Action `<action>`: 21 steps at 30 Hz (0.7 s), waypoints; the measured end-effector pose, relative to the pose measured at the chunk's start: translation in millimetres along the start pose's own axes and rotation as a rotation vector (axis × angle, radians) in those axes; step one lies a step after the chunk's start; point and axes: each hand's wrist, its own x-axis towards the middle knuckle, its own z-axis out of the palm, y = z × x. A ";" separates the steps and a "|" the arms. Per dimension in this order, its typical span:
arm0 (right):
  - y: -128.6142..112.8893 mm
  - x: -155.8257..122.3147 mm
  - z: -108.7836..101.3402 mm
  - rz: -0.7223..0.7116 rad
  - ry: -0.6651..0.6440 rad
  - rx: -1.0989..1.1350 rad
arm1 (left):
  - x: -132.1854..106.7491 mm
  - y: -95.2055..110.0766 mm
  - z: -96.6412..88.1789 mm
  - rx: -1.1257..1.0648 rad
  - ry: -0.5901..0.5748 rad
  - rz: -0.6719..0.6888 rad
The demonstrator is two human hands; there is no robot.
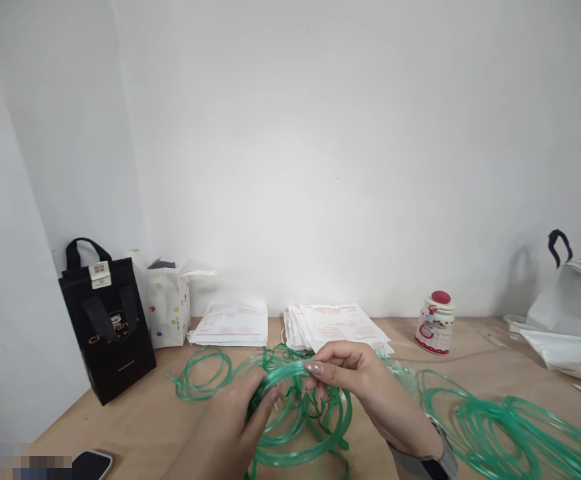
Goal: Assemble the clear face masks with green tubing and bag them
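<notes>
Both hands hold one coil of clear green plastic tubing (295,457) above the table. My left hand (237,407) wraps round the coil's left side, thumb towards me. At its top right, my right hand (347,373) pinches the strands between thumb and fingers; a watch sits on that wrist. Thin dark green straps (315,427) hang and lie among the loops, partly hidden by the coil and hands. To the left on the table lies a smaller loose coil of green tubing (203,377). A larger heap of green tubing (495,427) spreads out to the right.
Two stacks of white printed packets, the left stack (233,325) and the right stack (343,325), lie by the wall. A black bag (110,333) and a dotted white bag (167,310) stand left. A jar-like bottle (435,323), a white bag (567,300) and a phone (93,465) are also there.
</notes>
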 end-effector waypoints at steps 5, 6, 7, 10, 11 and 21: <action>-4.8 -7.8 2.2 -0.020 0.008 -0.140 | 0.4 -10.9 5.7 0.047 0.040 0.119; -5.0 -8.9 1.8 -0.021 0.012 -0.156 | 0.8 -12.0 6.0 0.034 0.012 0.098; -4.7 -9.5 1.2 -0.024 0.017 -0.172 | 1.1 -13.0 6.6 0.022 -0.024 0.060; -1.8 -10.0 -0.8 -0.075 0.091 -0.277 | 1.6 -15.1 10.6 -0.060 -0.087 -0.110; -0.7 -10.2 -1.2 -0.105 0.145 -0.337 | 1.8 -15.0 11.9 -0.105 -0.102 -0.156; 4.5 -13.5 -4.8 -0.339 0.514 -0.439 | 6.5 -3.5 -16.5 -0.106 0.027 -0.109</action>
